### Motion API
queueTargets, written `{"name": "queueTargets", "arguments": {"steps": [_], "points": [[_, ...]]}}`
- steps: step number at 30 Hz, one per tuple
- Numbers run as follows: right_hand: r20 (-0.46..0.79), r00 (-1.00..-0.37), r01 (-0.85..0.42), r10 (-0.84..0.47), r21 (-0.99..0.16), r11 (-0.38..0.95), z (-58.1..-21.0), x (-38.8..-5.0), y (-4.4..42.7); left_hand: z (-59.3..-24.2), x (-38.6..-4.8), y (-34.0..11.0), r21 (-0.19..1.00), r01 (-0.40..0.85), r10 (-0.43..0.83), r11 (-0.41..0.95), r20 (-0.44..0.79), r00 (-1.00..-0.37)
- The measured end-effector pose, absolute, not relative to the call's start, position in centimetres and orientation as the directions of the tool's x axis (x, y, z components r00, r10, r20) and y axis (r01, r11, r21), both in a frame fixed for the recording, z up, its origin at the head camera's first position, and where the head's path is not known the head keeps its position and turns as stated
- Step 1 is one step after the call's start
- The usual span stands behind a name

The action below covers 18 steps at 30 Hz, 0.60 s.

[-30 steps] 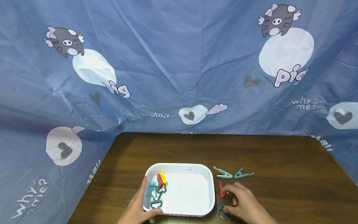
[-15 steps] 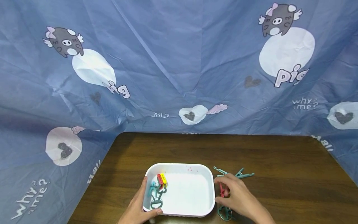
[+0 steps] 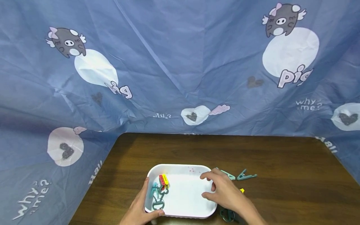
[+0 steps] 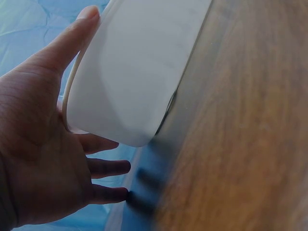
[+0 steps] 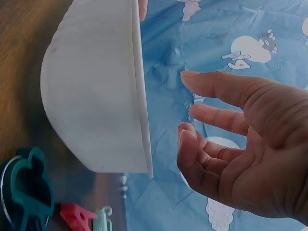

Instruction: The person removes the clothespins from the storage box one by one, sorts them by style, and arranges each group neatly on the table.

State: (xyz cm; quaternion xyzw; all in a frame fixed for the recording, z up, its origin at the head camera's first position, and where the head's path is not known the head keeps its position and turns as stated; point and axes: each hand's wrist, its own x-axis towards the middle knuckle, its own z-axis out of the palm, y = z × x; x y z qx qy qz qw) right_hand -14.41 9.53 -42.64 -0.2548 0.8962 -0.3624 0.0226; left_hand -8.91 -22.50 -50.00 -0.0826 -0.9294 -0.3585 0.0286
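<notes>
My left hand [image 3: 140, 206] grips the near-left corner of a white tray [image 3: 188, 190]; in the left wrist view the thumb of this hand [image 4: 43, 134] lies along the rim. Over the tray's right side hovers my right hand [image 3: 225, 189], thumb and fingers apart. Nothing shows between them in the right wrist view, where the hand [image 5: 255, 154] is beside the tray wall [image 5: 96, 91]. Inside the tray, at its left, lie red [image 3: 161, 180], yellow [image 3: 165, 179], light blue [image 3: 154, 188] and dark green [image 3: 158, 204] clips.
Right of the tray are two teal clips [image 3: 246, 175] [image 3: 230, 176], a yellow clip [image 3: 242, 190] and a dark green clip [image 3: 227, 215]. The right wrist view also shows a red clip [image 5: 77, 216] on the table. A blue printed cloth [image 3: 168, 62] hangs behind the table.
My right hand has moved left and away from the clips on the table, to over the tray's right edge. My left hand keeps its place at the tray.
</notes>
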Motion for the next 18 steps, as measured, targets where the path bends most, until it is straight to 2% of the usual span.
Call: {"name": "queueTargets", "arguments": {"steps": [11,18], "points": [[0.121,-0.869,-0.433,-0.479,-0.655,0.619,-42.6,-14.9,8.1,-50.1,-8.9,-22.6,0.656,0.2,0.147,0.728,0.136,-0.98],[0.163,-0.834,-0.483,-0.527,-0.676,0.556,-43.0,-15.2,6.1,-50.1,-8.9,-22.6,0.656,0.182,0.14,0.732,0.117,-0.983]]}}
